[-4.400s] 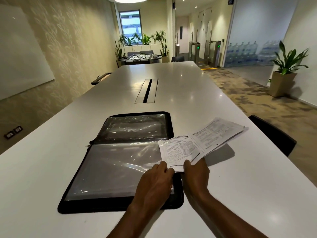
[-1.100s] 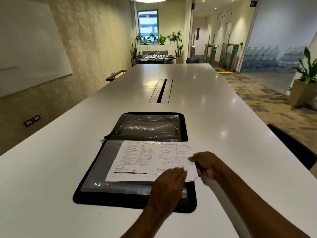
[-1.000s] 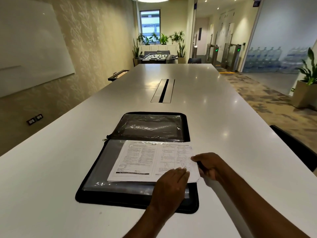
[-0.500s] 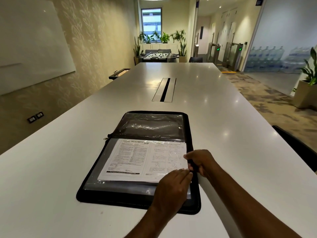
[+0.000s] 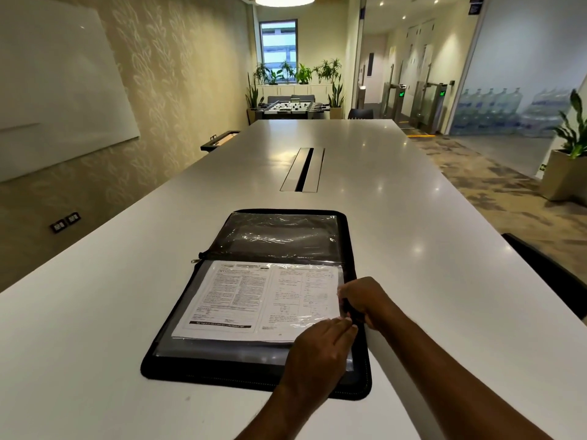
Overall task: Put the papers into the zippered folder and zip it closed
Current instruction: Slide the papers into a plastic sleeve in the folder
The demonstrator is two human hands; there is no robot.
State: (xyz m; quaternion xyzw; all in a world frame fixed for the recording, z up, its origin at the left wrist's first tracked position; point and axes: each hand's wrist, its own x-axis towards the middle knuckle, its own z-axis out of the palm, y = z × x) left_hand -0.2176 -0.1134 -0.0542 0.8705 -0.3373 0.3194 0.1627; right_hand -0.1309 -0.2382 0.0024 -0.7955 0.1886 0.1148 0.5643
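Observation:
A black zippered folder (image 5: 203, 373) lies open on the white table (image 5: 95, 312), with clear plastic sleeves on both halves. The printed papers (image 5: 254, 300) sit inside the near sleeve, almost fully in. My right hand (image 5: 365, 301) is at the sleeve's right edge, its fingers curled and pinching the edge of the papers. My left hand (image 5: 320, 347) lies on the near right part of the sleeve, fingers straight, with the fingertips pressing the plastic by the papers' corner. The zipper pull (image 5: 200, 255) hangs at the folder's left side by the spine.
A cable slot (image 5: 301, 169) runs along the table's middle, beyond the folder. A dark chair (image 5: 546, 271) stands at the table's right edge. A whiteboard hangs on the left wall, and a potted plant (image 5: 568, 160) stands on the floor at right.
The papers went from held in the air at right to lying over the near sleeve, then slid leftward into it. Both hands followed to the sleeve's right edge.

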